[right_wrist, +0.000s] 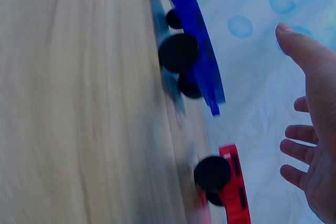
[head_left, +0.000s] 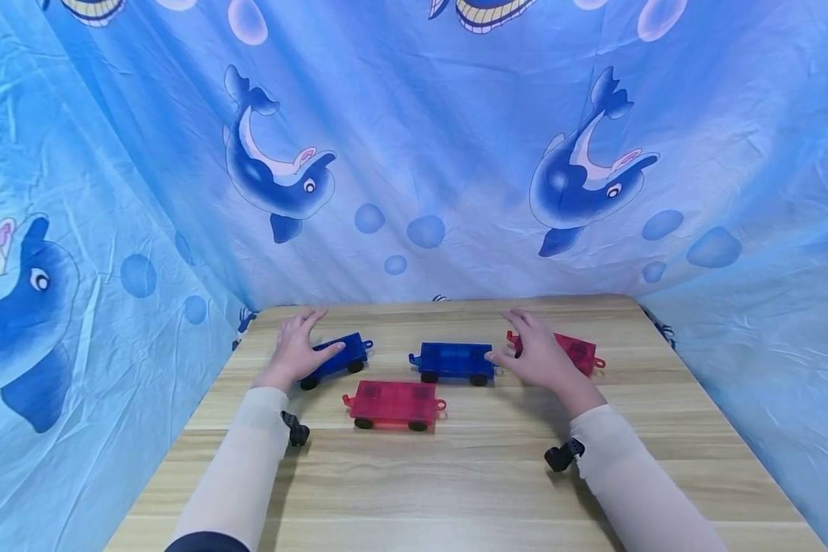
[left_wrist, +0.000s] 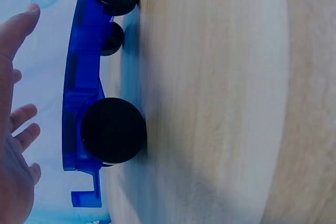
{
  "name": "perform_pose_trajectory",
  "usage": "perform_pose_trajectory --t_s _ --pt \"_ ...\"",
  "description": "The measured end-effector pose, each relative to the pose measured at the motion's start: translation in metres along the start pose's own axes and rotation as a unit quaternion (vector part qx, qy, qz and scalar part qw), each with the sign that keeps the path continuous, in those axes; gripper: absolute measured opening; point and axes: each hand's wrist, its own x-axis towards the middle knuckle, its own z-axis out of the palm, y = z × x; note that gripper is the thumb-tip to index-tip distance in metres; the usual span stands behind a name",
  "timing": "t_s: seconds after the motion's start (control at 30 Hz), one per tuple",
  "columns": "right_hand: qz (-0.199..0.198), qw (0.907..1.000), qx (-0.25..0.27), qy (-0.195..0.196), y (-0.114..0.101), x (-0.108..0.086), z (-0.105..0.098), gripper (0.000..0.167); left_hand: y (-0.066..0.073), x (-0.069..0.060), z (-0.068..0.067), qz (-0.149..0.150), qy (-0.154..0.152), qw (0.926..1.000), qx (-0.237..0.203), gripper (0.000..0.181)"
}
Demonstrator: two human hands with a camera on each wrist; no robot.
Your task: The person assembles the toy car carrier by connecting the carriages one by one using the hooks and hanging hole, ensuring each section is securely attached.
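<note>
My left hand [head_left: 294, 351] hovers over a translucent blue toy train car [head_left: 348, 355] with black wheels, covering part of it from the head camera. In the left wrist view its fingers stand apart from that blue car [left_wrist: 84, 82]. On the right, my right hand [head_left: 534, 354] is above the tabletop, between a second blue car [head_left: 455, 359] and a red car [head_left: 578, 353] that it partly hides. The right wrist view shows this hand [right_wrist: 315, 129] with spread fingers, clear of the blue car [right_wrist: 202, 51] and the red car [right_wrist: 234, 182]. Neither hand holds anything.
Another red car [head_left: 395, 402] stands nearer the front, between the two blue ones. All the cars have small hooks or rings at their ends. The wood-grain table [head_left: 441, 483] meets a blue dolphin-print cloth [head_left: 428, 153] at the back and sides.
</note>
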Motion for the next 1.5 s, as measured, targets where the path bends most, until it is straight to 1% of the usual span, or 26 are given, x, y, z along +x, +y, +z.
perform_pose_trajectory --t_s 0.1,0.3,0.53,0.67,0.8,1.03,1.1,1.3,1.5 --pt "-0.006 0.9998 0.015 -0.009 -0.007 0.000 0.007 0.102 0.001 0.000 0.002 -0.004 -0.007 1.0000 -0.001 0.094" --pt "-0.019 0.9995 0.016 -0.020 -0.021 0.001 0.020 0.102 0.003 0.001 0.005 -0.002 -0.011 0.9999 -0.008 0.095" --pt "-0.025 0.9986 0.019 -0.042 -0.040 0.004 0.031 0.092 0.003 0.002 0.008 0.001 -0.017 0.9996 -0.021 0.096" --pt "-0.030 0.9981 0.014 -0.052 -0.049 0.006 0.038 0.091 0.004 0.004 0.011 0.007 -0.019 0.9994 -0.028 0.097" --pt "-0.041 0.9970 0.018 -0.062 -0.058 0.008 0.045 0.091 0.006 0.005 0.012 0.004 -0.016 0.9993 -0.035 0.096" --pt "-0.057 0.9946 0.032 -0.080 -0.073 0.007 0.051 0.093 0.012 0.003 0.010 -0.008 -0.011 0.9987 -0.050 0.095" --pt "-0.060 0.9934 0.038 -0.090 -0.076 0.005 0.052 0.093 0.013 0.002 0.010 -0.008 -0.008 0.9989 -0.046 0.095" --pt "-0.054 0.9891 0.049 -0.128 -0.086 -0.001 0.056 0.094 0.018 -0.003 0.010 -0.005 -0.001 0.9989 -0.046 0.093" --pt "-0.077 0.9861 0.060 -0.135 -0.092 -0.004 0.059 0.087 0.015 -0.005 0.013 0.003 0.004 0.9988 -0.048 0.091"
